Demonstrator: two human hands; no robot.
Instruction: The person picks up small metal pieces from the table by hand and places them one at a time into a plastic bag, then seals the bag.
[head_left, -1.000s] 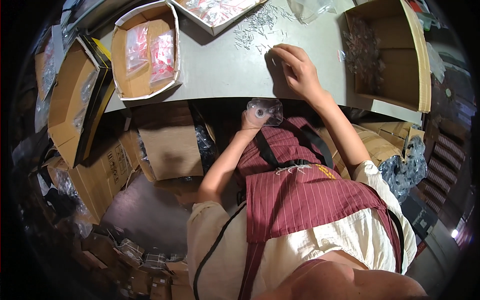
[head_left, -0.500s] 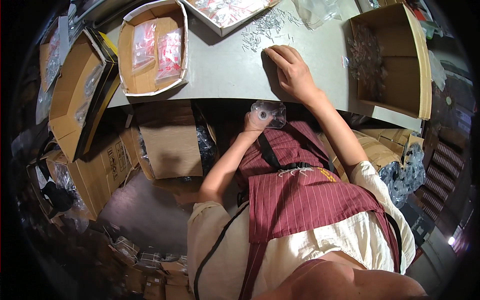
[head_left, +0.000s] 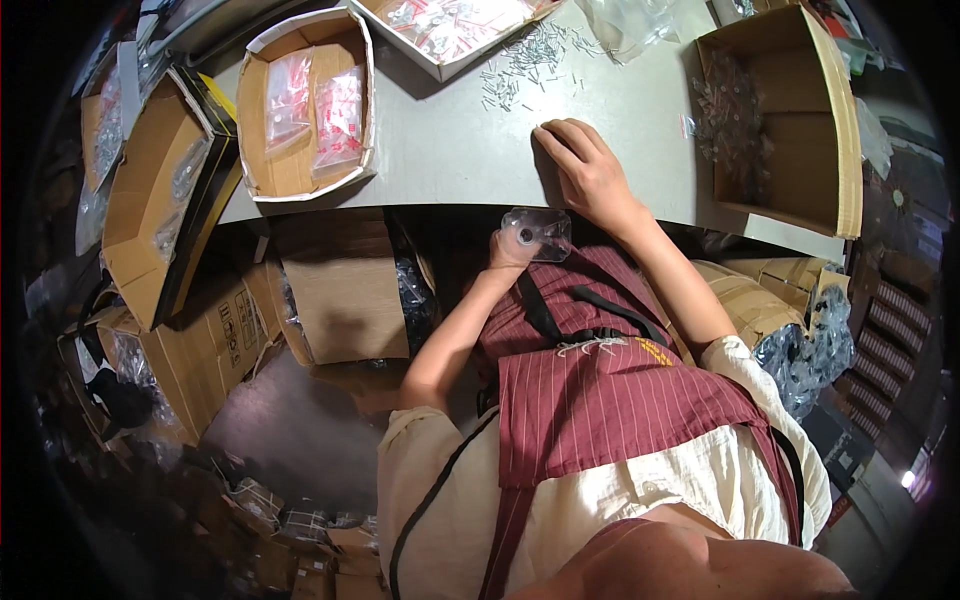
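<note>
This is a workshop: cardboard boxes [head_left: 812,150] and what look like screws [head_left: 530,65] share a grey bench [head_left: 450,140].

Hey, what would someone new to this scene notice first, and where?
A striped maroon apron spreads across the lower middle. Above it, the left hand holds a clear plastic piece near the front edge of the table. Small metal pieces lie scattered on the table beyond the right hand.
</note>
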